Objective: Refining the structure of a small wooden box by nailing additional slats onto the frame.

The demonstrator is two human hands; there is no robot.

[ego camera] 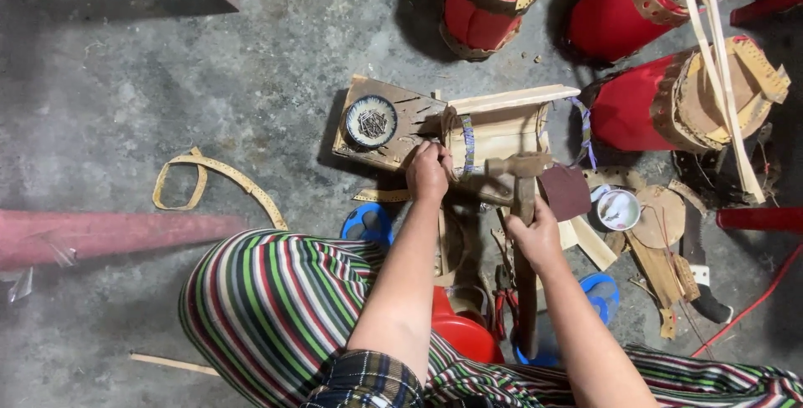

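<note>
A small pale drum shell (495, 136) lies on its side on a wooden board (401, 115) on the concrete floor (125, 82). The left hand (428, 170) presses its near edge, grip narrow; whether it pinches anything cannot be told. The right hand (535, 237) wraps the handle of a hammer (520, 167), whose head hangs just beside the shell. A dish of nails (370, 121) sits on the board.

Both forearms reach forward; left hand (428, 171) curled, knuckles up; right hand (535, 237) in a closed grip.
</note>
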